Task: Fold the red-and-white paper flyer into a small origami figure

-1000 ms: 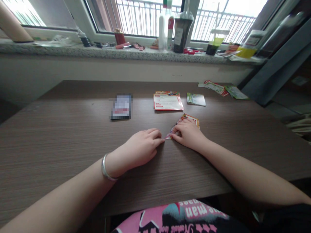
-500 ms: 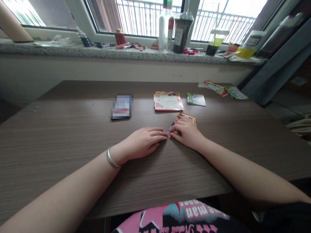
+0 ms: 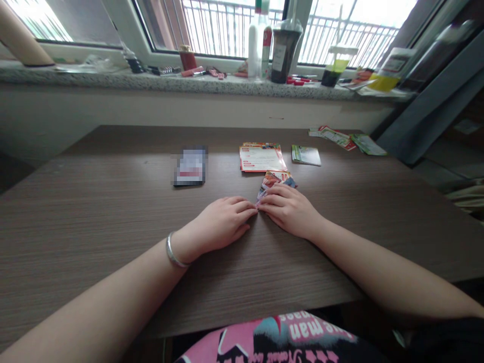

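Observation:
A colourful printed paper sheet (image 3: 278, 177) lies on the table in front of me, with a folded edge and a pointed near corner. My right hand (image 3: 289, 209) rests over it, fingers bent and close together on the paper, hiding much of its lower part. From the other side, my left hand (image 3: 227, 222) meets that near corner, fingertips pinched at the point where the two hands touch. A silver bangle (image 3: 172, 250) circles the left wrist.
Just beyond the hands lies a stack of printed sheets (image 3: 262, 159), beside a smaller pile of cards (image 3: 306, 155). A phone-like blurred object (image 3: 190, 167) lies to the left. More leaflets (image 3: 338, 137) sit at the back right. Cups and bottles crowd the windowsill (image 3: 212, 86).
The paper has turned, and its far edge has shifted left toward the stack. A fold with a blue patch shows at its right. Both hands have moved slightly left.

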A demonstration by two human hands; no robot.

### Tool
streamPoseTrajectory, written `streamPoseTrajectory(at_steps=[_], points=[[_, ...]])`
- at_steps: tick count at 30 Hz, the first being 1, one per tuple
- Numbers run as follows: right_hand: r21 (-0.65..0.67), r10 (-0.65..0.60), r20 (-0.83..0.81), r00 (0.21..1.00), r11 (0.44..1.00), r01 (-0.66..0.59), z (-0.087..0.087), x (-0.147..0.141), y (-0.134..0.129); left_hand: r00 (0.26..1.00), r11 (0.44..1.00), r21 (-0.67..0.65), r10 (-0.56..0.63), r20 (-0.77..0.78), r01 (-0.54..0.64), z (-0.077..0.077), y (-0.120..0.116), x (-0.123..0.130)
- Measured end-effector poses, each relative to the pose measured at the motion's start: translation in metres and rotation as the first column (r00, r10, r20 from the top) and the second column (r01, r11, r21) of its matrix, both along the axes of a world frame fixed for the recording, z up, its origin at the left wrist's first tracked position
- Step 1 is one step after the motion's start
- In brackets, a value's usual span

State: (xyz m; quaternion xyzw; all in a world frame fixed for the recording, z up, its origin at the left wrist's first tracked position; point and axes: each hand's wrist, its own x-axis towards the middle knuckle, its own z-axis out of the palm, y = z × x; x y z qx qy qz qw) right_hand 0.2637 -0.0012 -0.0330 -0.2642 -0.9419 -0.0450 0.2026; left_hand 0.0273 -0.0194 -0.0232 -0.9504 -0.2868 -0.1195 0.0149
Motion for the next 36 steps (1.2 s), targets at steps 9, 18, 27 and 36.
streamPoseTrajectory(at_steps=[9,18,27,36], points=[[-0.019,-0.085,0.149,0.985,0.996,0.089,0.000,-0.001,-0.006,1.000,1.000,0.014,0.006,-0.005,-0.006,-0.002,-0.001,0.000],[-0.060,-0.109,0.201,0.974,0.991,0.123,0.001,0.001,-0.009,1.000,1.000,-0.013,0.011,0.006,-0.011,-0.004,0.000,0.000],[-0.077,-0.110,0.200,0.974,0.989,0.127,0.002,-0.003,-0.011,1.000,1.000,0.004,0.006,0.021,-0.006,-0.004,0.001,0.000],[-0.161,-0.156,0.160,0.975,0.970,0.182,0.004,0.001,-0.009,1.000,1.000,-0.017,0.001,0.016,-0.001,-0.006,0.002,0.000]])
